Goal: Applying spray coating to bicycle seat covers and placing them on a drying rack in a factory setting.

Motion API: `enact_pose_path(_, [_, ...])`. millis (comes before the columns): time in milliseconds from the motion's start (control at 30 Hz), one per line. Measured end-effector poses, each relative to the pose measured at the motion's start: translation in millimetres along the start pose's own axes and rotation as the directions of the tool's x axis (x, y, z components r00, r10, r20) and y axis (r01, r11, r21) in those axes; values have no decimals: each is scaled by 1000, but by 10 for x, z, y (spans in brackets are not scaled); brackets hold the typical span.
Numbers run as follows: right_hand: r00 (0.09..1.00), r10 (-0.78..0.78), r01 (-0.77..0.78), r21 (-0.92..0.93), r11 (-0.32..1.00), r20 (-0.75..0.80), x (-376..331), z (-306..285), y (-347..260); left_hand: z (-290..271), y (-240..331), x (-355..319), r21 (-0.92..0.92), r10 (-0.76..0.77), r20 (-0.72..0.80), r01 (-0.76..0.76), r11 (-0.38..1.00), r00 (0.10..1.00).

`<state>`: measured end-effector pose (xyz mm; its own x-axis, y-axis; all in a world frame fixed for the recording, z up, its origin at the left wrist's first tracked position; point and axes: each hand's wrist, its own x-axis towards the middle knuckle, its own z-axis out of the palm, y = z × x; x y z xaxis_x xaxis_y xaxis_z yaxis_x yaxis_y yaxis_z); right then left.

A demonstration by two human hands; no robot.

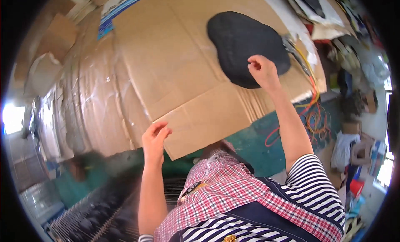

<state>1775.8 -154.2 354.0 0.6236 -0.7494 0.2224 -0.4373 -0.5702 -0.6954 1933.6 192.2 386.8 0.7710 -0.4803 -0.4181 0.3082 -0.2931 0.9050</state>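
**Hands at a dark pad on flattened cardboard**

Cluttered workshop space fills the head view: a teal floor (pixel 250 137), loose red and yellow wires (pixel 314 112) trailing to the right, and boxes and bags (pixel 354 146) heaped along the right edge. A large sheet of flattened cardboard (pixel 183 67) lies across the middle as a work surface, with plastic-wrapped material (pixel 91 100) just beside it on the left.

On the upper right part of the cardboard rests a dark, rounded fabric pad (pixel 243 44), lying flat. The right hand (pixel 261 70) sits at the pad's lower edge with fingers curled inward, apparently pinching the rim; whether it truly grips the fabric or only presses on it cannot be told. That hold at the edge looks suited to keeping the piece in place or turning it.

The left hand (pixel 155 137) is well apart from the pad, at the near edge of the cardboard, fingers loosely bent and touching the sheet's border, seemingly steadying it. It holds nothing that shows.

Below, a dark ribbed or wire-like rack (pixel 96 217) is blurred at the lower left.
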Motion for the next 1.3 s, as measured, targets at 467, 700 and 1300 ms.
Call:
enact_pose_path(467, [973, -228, 220, -168, 961, -26, 70, 53, 423, 2010, 15, 885, 8, -271, 440, 298, 955, 856])
enact_pose_path(700, [963, -265, 259, -107, 960, -54, 157, -185, 232, 2658, 308, 1236, -368, -255, 427, 424, 827, 868])
enact_pose_path(1300, [933, 304, -359, -579, 732, -194, 414, -1095, 2309, 3116, 376, 1313, 307, -253, 105, 211, 928, 962])
